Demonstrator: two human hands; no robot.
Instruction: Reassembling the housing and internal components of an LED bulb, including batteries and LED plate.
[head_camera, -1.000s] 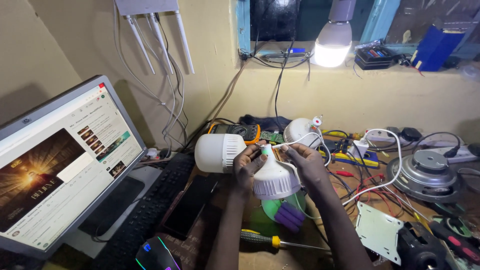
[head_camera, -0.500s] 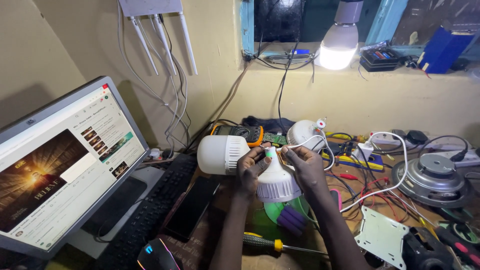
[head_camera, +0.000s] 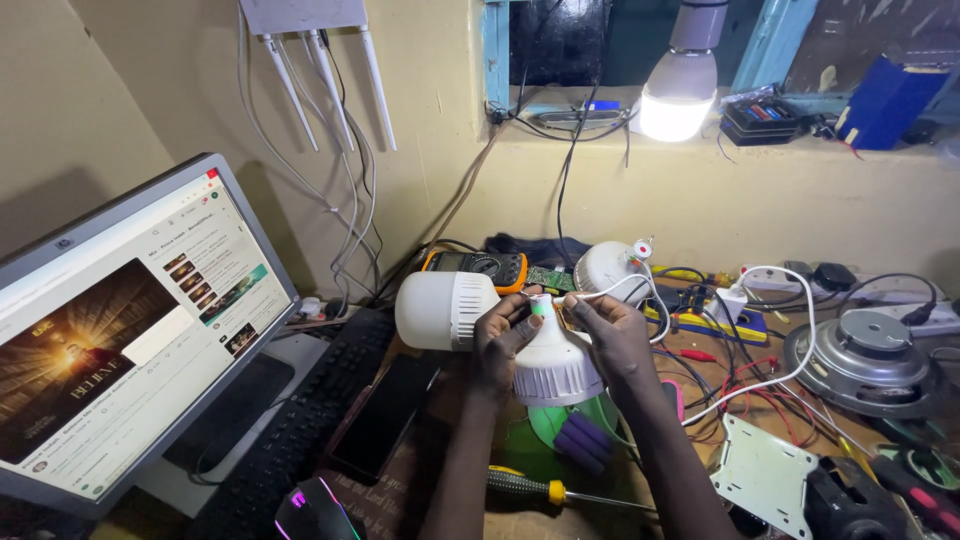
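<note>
left hand (head_camera: 503, 340): fingers curling tight around the left side of the white bulb housing (head_camera: 556, 360), thumb and fingertips pressing at its narrow neck.
right hand (head_camera: 612, 338): fingers curling shut on the right side of the same housing, fingertips pinching the white cable (head_camera: 760, 380) where it is meeting the neck.
bulb housing: being held upright between both hands, just above the table (head_camera: 470, 500), ribbed wide end pointing down, narrow end up with a small green spot showing at the top.
cable: running from the right fingertips out to the right, looping over the clutter.
second white bulb (head_camera: 445, 310): lying on its side just left of the left hand, touching or nearly touching the knuckles, cannot tell which.
multimeter (head_camera: 476, 267): sitting just beyond the left hand.
green disc (head_camera: 570, 425): lying right under the hands, purple piece on it.
screwdriver (head_camera: 545, 489): lying near the wrists, towards the person.
speaker (head_camera: 868, 352): sitting well right of the right hand.
monitor (head_camera: 120, 320): standing well left, keyboard (head_camera: 300, 420) between it and the left forearm.
</note>
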